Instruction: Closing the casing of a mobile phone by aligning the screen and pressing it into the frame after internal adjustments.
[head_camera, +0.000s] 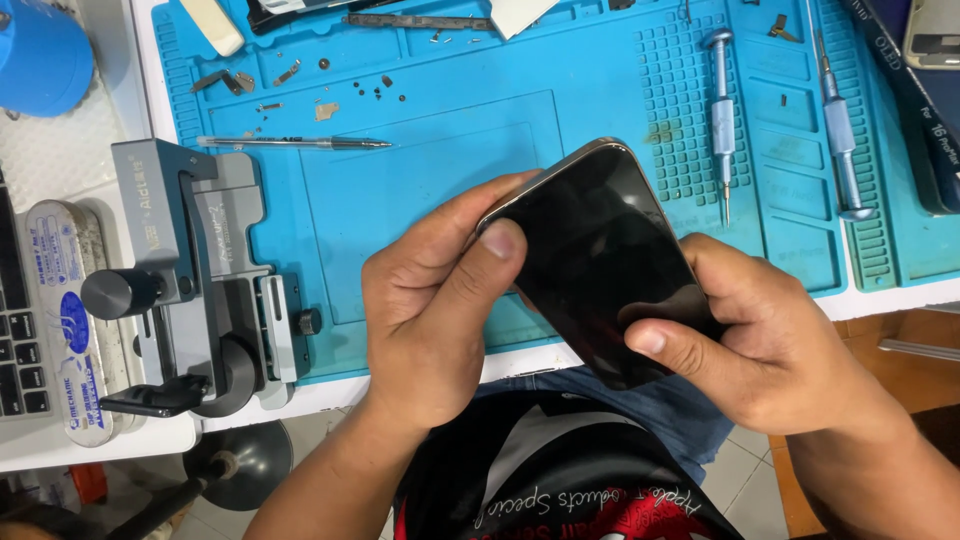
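While both hands' fingers (500, 243) clasp phone (600, 265), grey clamp (200, 280) left; screwdrivers (722, 115) beyond, blue mat (420, 170)

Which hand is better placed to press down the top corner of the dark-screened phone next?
Left, probably. The left hand already has its thumb resting on the top corner of the dark-screened, metal-edged phone, while the right hand grips the lower end, steadying it.

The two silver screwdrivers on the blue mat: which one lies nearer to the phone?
The left screwdriver, beside the grid of small squares; the other screwdriver lies farther right of the phone.
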